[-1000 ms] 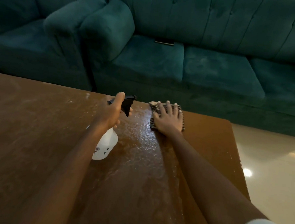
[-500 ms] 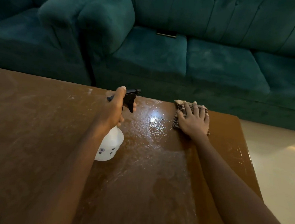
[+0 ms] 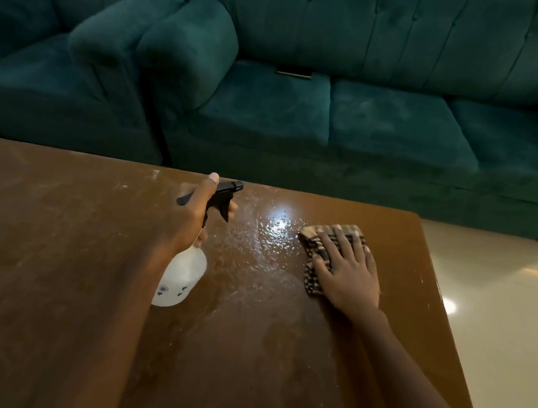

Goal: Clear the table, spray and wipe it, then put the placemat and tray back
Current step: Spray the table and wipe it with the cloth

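Insp: Shifted since prev. frame: cloth (image 3: 316,259) and right hand (image 3: 349,274), now lying further right and nearer on table (image 3: 65,236), closer to rt edge.

Asst: Hand state?

Insp: Right hand pressing flat on cloth, fingers (image 3: 343,242) spread, palm down, not gripping. Cloth checked dark/light, showing past fingertips and along thumb side.

Asst: Left?

Insp: Left hand (image 3: 192,217) closing round neck of spray bottle (image 3: 181,277), thumb lying over black trigger head (image 3: 224,197). Bottle white, tilting, nozzle pointing away toward sofa (image 3: 364,121). Base just above or touching tabletop: cannot tell.

Asst: Surface cond.?

Insp: Showing wet patch (image 3: 275,230) btwn bottle and cloth, droplets glinting under reflected light. Pale smears streaking left part of table. Wet sheen trailing back toward camera.

Asst: Surroundings?

Insp: Teal sofa standing beyond far edge, small dark flat item (image 3: 293,71) lying at back of seat cushion. Pale glossy floor (image 3: 493,318) showing to right.
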Demonstrator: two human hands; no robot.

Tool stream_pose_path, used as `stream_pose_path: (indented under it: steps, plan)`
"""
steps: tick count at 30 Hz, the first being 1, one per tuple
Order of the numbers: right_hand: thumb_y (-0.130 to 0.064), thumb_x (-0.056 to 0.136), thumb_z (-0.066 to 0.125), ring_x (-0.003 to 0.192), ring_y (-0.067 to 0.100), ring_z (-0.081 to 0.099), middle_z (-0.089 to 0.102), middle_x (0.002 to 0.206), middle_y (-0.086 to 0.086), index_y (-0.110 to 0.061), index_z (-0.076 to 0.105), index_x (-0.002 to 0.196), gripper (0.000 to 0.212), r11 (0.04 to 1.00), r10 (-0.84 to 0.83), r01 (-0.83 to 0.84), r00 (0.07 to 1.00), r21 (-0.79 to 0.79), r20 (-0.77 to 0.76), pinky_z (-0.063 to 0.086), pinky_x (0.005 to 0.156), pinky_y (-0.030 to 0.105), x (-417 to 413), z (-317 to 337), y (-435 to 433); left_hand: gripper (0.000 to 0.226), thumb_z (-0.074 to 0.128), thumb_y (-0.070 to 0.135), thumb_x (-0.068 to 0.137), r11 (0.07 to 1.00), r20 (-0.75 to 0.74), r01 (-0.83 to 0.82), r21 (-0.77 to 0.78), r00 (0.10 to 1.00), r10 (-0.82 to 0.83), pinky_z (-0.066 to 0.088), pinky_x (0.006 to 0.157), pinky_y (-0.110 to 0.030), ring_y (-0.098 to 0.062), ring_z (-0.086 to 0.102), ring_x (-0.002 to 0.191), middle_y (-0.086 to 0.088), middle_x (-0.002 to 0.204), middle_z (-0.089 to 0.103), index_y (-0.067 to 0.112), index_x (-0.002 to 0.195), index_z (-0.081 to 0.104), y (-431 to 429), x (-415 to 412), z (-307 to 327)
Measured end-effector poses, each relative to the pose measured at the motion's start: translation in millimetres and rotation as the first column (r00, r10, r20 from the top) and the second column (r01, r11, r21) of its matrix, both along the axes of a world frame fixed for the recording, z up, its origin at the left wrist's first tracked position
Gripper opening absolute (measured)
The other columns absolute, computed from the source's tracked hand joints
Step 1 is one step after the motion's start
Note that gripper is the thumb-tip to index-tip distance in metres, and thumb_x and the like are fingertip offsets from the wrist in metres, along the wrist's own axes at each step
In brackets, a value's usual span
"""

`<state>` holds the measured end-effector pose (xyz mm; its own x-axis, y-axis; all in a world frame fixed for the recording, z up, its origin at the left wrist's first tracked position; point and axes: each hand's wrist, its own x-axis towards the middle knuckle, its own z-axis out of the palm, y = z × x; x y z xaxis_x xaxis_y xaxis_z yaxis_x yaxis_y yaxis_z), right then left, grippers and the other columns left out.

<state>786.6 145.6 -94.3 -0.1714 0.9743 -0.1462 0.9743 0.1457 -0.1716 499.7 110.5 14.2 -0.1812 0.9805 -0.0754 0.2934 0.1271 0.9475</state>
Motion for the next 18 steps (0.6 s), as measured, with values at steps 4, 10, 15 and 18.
stream_pose_path:
  steps: [4,10,15,18]
  plan:
    - [-0.066,0.093,0.006,0.15,0.017,-0.018,-0.013,0.165,-0.01,-0.049,-0.01,0.151,0.063,0.999,-0.038,0.038,0.999,0.005,-0.012,-0.006,0.123,0.043,20,1,-17,0.066,0.031,0.072,0.09,0.999,-0.085,-0.037,-0.031,0.996,0.034,0.04,0.045,-0.028,-0.028,0.048,0.053,-0.009,0.086,0.074,0.022,0.085,0.074,-32,7,1]
    - [-0.062,0.099,0.016,0.152,0.019,-0.012,-0.009,0.166,-0.009,-0.046,0.0,0.155,0.061,1.0,0.003,-0.003,0.999,0.013,-0.048,-0.005,0.123,0.043,27,4,-25,0.063,0.031,0.055,0.096,1.0,-0.15,-0.031,0.007,0.988,0.032,0.038,0.041,-0.029,-0.024,0.046,0.038,-0.006,0.077,0.074,0.014,0.075,0.073,-91,30,1]
    - [-0.063,0.098,0.016,0.152,0.019,-0.014,-0.01,0.166,-0.009,-0.045,0.0,0.155,0.062,0.999,0.034,-0.035,0.998,-0.008,-0.057,-0.006,0.123,0.044,33,4,-35,0.059,0.034,0.043,0.104,0.999,-0.141,-0.05,0.0,0.989,0.049,0.035,0.037,-0.025,-0.018,0.045,0.035,-0.011,0.07,0.07,0.005,0.076,0.07,-119,38,3]
    - [-0.063,0.098,0.016,0.151,0.019,-0.015,-0.01,0.166,-0.009,-0.045,0.001,0.155,0.062,0.999,0.033,-0.034,0.998,-0.008,-0.054,-0.007,0.123,0.043,36,6,-41,0.058,0.037,0.035,0.106,0.996,-0.159,-0.08,-0.043,0.985,0.073,0.031,0.036,-0.022,-0.011,0.042,0.031,-0.007,0.055,0.063,0.002,0.071,0.068,-129,39,2]
